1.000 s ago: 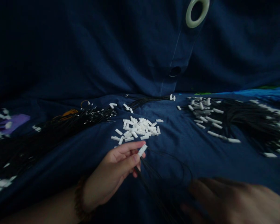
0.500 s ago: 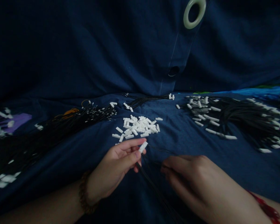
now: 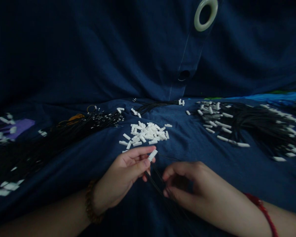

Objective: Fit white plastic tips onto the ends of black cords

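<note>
My left hand (image 3: 124,176) pinches a small white plastic tube (image 3: 152,155) between thumb and forefinger, just below a heap of loose white tubes (image 3: 145,134) on the dark blue cloth (image 3: 197,149). Thin black cords (image 3: 156,179) run down from that hand. My right hand (image 3: 194,191) sits close beside it, fingers curled over the black cords; whether they grip a cord is hard to make out in the dim light.
A bundle of black cords with metal ends (image 3: 71,131) lies at the left. At the right is a pile of black cords fitted with white tubes (image 3: 251,128). A pale ring (image 3: 205,14) hangs on the blue fabric at the back.
My right hand has come up from the lower right and moved in beside the left hand, onto the cords. The left hand has hardly moved, still pinching the tube.
</note>
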The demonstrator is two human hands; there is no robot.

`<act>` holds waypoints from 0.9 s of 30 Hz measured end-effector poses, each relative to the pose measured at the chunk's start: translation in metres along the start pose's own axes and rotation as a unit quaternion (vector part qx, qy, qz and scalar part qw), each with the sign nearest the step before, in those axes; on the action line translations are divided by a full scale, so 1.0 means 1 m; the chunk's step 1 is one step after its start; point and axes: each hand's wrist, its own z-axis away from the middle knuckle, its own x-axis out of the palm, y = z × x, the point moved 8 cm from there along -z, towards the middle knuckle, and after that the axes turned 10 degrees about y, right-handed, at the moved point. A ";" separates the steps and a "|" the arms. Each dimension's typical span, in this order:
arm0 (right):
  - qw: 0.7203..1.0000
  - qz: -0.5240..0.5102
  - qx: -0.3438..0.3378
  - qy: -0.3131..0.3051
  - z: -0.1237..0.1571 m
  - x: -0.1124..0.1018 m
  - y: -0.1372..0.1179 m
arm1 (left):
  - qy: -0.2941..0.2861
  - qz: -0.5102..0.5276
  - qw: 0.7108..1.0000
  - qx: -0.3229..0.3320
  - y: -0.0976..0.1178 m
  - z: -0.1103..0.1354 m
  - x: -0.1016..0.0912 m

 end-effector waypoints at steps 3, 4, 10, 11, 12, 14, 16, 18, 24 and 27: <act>1.000 -0.009 -0.010 0.002 0.001 0.004 -0.002 | -0.002 -0.001 1.000 0.001 0.000 0.000 0.000; 1.000 -0.011 -0.016 0.005 0.001 0.005 -0.003 | -0.003 -0.002 1.000 0.001 -0.001 0.000 0.000; 0.989 -0.134 0.052 -0.036 -0.002 0.014 0.012 | -0.007 -0.005 1.000 0.000 -0.002 0.000 0.001; 0.983 -0.163 0.065 -0.048 -0.002 0.017 0.014 | -0.010 -0.007 1.000 0.000 -0.002 0.000 0.001; 0.979 -0.183 0.070 -0.057 -0.003 0.018 0.016 | -0.012 -0.007 1.000 0.001 -0.002 0.000 0.001; 0.977 -0.193 0.065 -0.055 -0.004 0.017 0.018 | -0.013 -0.005 1.000 0.000 -0.001 0.000 0.002; 0.981 -0.184 0.053 -0.042 -0.006 0.014 0.018 | -0.010 0.001 1.000 -0.004 -0.001 0.001 0.001; 0.982 -0.178 0.044 -0.037 -0.007 0.012 0.018 | -0.009 0.006 1.000 -0.009 -0.002 0.001 0.000; 0.995 -0.100 -0.003 0.025 -0.008 0.005 0.011 | -0.009 0.017 1.000 -0.011 -0.003 -0.001 -0.001; 0.996 -0.056 -0.059 0.028 -0.006 0.004 0.001 | -0.009 0.011 1.000 -0.006 -0.004 -0.002 -0.002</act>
